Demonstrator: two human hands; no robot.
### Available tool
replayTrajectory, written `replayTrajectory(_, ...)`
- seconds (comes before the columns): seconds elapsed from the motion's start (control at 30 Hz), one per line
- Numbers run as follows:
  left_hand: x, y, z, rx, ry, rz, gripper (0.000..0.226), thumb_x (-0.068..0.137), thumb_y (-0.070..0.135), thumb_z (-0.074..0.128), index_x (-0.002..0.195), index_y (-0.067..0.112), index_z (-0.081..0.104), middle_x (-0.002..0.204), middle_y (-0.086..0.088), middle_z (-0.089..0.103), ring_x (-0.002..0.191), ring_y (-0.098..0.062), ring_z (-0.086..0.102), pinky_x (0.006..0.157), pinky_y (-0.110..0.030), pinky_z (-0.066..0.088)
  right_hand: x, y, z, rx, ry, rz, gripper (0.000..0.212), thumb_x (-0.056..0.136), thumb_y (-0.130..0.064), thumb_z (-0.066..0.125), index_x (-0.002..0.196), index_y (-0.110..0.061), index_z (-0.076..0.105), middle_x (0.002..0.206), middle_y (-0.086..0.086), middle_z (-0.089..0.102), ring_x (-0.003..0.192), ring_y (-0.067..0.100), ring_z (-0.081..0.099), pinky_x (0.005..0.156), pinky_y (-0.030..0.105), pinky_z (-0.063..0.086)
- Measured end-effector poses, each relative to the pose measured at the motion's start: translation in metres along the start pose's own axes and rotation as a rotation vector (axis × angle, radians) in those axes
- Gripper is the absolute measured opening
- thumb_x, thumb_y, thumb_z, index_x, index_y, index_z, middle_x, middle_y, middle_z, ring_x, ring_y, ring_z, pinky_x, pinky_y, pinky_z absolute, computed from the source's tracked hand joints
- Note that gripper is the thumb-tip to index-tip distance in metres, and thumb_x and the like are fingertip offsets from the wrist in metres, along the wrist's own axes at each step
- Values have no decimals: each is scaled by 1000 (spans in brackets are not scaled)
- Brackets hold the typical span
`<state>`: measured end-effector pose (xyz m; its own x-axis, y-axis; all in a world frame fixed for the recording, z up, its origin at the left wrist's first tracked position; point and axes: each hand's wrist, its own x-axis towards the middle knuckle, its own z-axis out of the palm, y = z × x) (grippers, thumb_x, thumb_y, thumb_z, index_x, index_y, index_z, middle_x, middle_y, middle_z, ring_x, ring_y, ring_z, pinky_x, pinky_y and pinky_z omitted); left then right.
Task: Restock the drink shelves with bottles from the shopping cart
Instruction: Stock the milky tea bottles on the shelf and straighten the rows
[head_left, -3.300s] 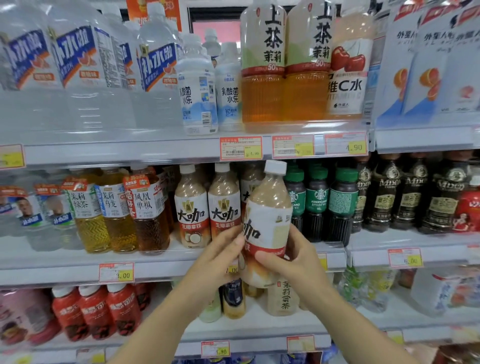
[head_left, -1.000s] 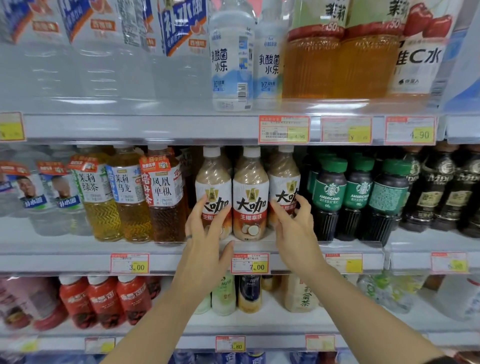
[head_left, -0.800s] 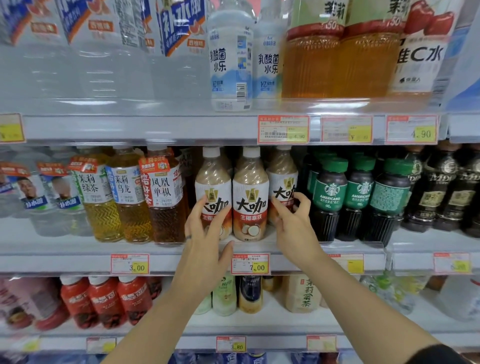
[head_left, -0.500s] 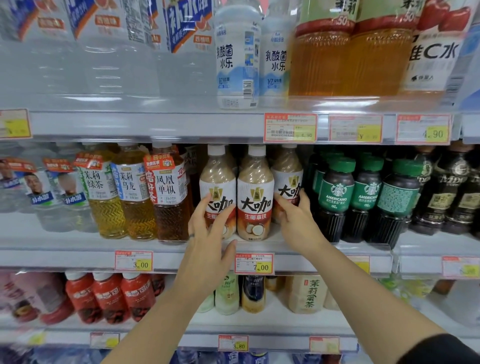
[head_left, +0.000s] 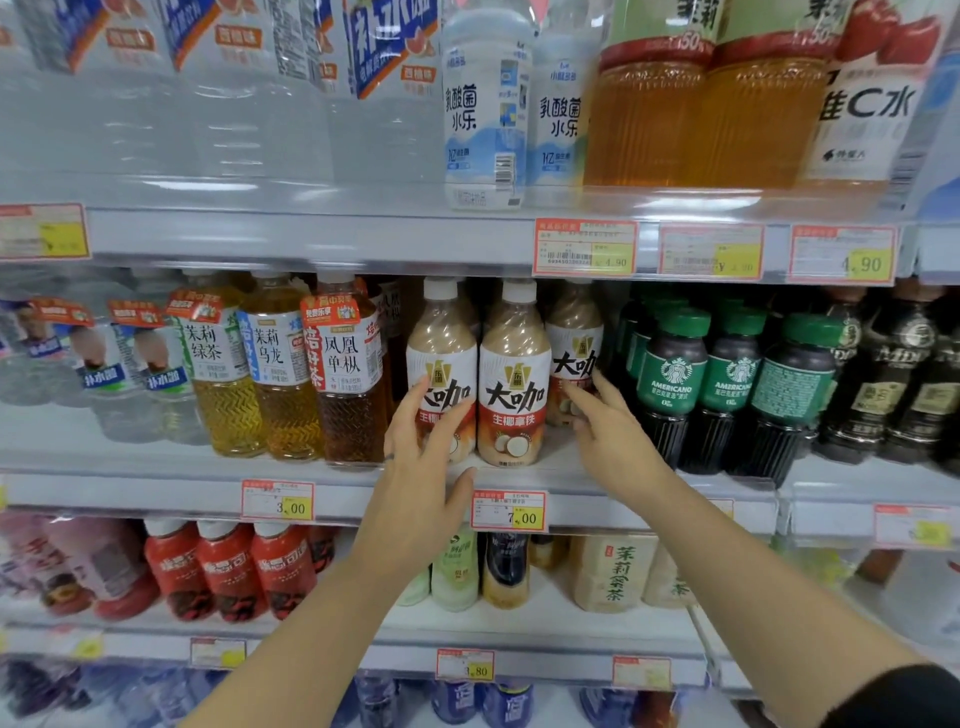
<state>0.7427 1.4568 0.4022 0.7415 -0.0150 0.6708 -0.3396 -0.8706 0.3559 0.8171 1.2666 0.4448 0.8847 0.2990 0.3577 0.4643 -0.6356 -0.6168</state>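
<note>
Three beige latte bottles with white caps and red-and-white labels stand in a row on the middle shelf (head_left: 156, 467). The left latte bottle (head_left: 441, 353) has my left hand (head_left: 421, 467) resting on its front, fingers spread and thumb out below the middle latte bottle (head_left: 514, 374). The right latte bottle (head_left: 574, 348) sits a little further back. My right hand (head_left: 608, 431) reaches in and holds its lower part between thumb and fingers. No shopping cart is in view.
Yellow and brown tea bottles (head_left: 285, 384) stand left of the lattes, and green-capped dark coffee bottles (head_left: 727, 389) crowd close on the right. Large water and tea bottles fill the top shelf (head_left: 311, 234). Red bottles (head_left: 228, 566) and tea cartons (head_left: 613, 571) sit on the lower shelf.
The latte bottle I held in both hands now stands on the middle shelf as the right one of three. Over the last second my right hand eased it slightly back; my left hand stayed put.
</note>
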Motion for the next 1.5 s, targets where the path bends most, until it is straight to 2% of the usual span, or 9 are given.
replayTrajectory(0.1, -23, 0, -4, -54, 46, 16, 55, 86, 14, 60, 136, 24, 40, 150, 1, 13, 132, -11, 27, 101, -24, 31, -53, -1, 3, 8, 167, -125, 40, 94, -2, 44, 131, -15, 51, 138, -2, 41, 122, -1, 37, 102, 7, 24)
replayTrajectory(0.2, -70, -7, -4, -132, 69, -37, 37, 91, 23, 48, 128, 25, 47, 138, 5, 32, 117, -11, 43, 95, -14, 33, -109, 3, 39, 21, 183, -227, 25, 90, -10, 51, 111, -18, 64, 107, -12, 55, 95, -2, 49, 86, 10, 39)
replayTrajectory(0.37, -192, -54, 16, -121, -58, -298, 30, 90, 21, 44, 117, 16, 57, 119, 0, 53, 99, -9, 50, 77, -13, 39, -178, 33, 155, -17, -332, -81, 23, 87, -16, 56, 108, -19, 65, 104, -6, 64, 91, 11, 59, 78, 13, 40)
replayTrajectory(0.5, -308, -98, 23, -85, -156, -597, 28, 86, 24, 43, 104, 16, 64, 102, -1, 65, 88, -20, 62, 72, -32, 51, -223, 59, 248, -81, -688, 55, 27, 85, -14, 60, 111, -20, 64, 104, -4, 67, 96, 15, 62, 79, 21, 43)
replayTrajectory(0.63, -411, -123, 22, -13, -277, -828, 22, 86, 7, 55, 104, 13, 66, 97, 1, 68, 79, -20, 65, 67, -28, 52, -267, 88, 329, -153, -944, 126, 30, 87, -18, 58, 117, -20, 60, 108, -4, 64, 101, 16, 59, 85, 26, 44)
replayTrajectory(1.0, -601, -146, 52, 89, -677, -1035, 28, 79, 5, 66, 105, 16, 67, 98, -1, 71, 85, -24, 67, 96, -42, 42, -404, 118, 481, -295, -1562, 131, 39, 87, -24, 58, 125, -20, 53, 132, 5, 45, 109, 25, 56, 86, 27, 43)
replayTrajectory(1.27, -617, -151, 61, 189, -715, -989, 24, 77, 15, 67, 99, 24, 67, 92, 6, 72, 83, -17, 68, 95, -41, 39, -434, 132, 514, -332, -1523, 193, 34, 78, -15, 70, 111, -20, 61, 132, 6, 31, 100, 27, 58, 92, 30, 47)
replayTrajectory(1.37, -606, -152, 54, 132, -748, -1024, 25, 84, 17, 61, 108, 24, 65, 104, 5, 70, 90, -17, 66, 99, -38, 36, -408, 128, 505, -375, -1412, 186, 31, 80, -25, 71, 108, -17, 60, 121, 6, 38, 97, 26, 58, 80, 25, 43)
replayTrajectory(1.5, -563, -153, 38, -14, -748, -1044, 30, 91, 17, 53, 119, 21, 60, 117, 4, 63, 99, -18, 62, 94, -31, 39, -355, 101, 461, -239, -1332, 85, 14, 81, -28, 67, 74, -31, 55, 95, -4, 41, 80, 16, 53, 63, 23, 32)
